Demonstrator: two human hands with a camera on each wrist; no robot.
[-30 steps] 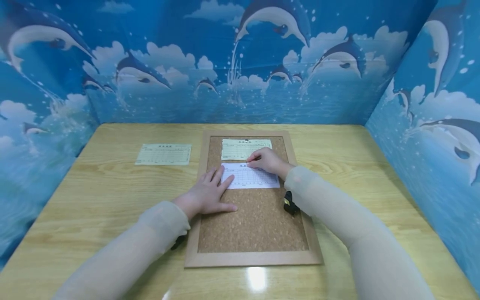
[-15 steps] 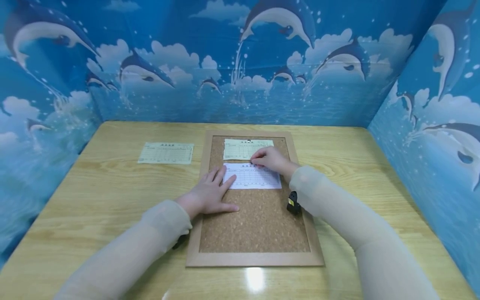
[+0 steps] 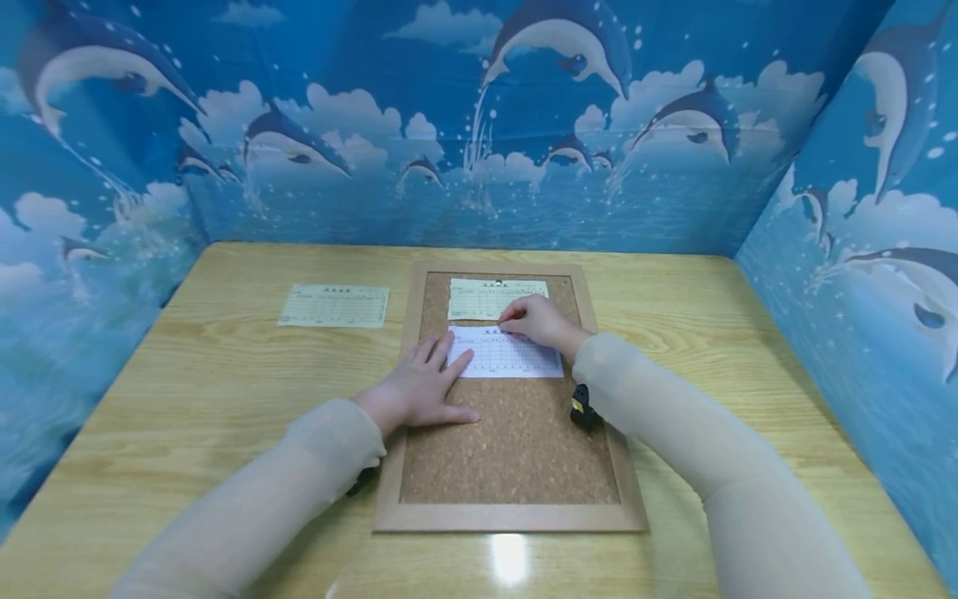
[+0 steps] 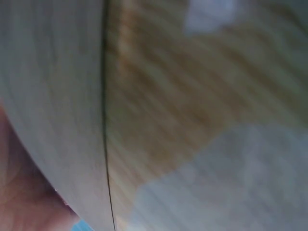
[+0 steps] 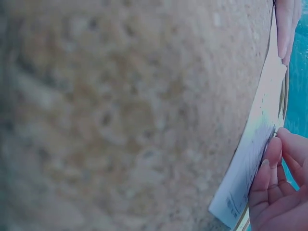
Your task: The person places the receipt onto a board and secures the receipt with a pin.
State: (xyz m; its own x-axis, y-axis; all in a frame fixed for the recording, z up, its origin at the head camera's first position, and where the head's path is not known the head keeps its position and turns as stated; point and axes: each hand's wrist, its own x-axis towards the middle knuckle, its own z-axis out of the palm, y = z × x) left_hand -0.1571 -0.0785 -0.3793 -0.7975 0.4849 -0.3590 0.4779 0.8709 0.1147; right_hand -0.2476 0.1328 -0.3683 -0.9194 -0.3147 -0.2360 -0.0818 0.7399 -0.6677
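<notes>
Framed corkboard (image 3: pixel 509 517) on table (image 3: pixel 224 374) holds green form (image 3: pixel 470 301) w/ pushpin (image 3: pixel 498 283) up top, white form (image 3: pixel 503 359) just below. L hand (image 3: pixel 421 389), fingers spread, rests on white form's L edge; R hand (image 3: pixel 540 321) pinches tiny pin (image 5: pixel 275 133), barely visible, at its top edge.

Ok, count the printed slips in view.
3: a green slip on the table left of the corkboard, a second green slip at its far end, a white slip below that. Any underneath would be hidden.
</notes>
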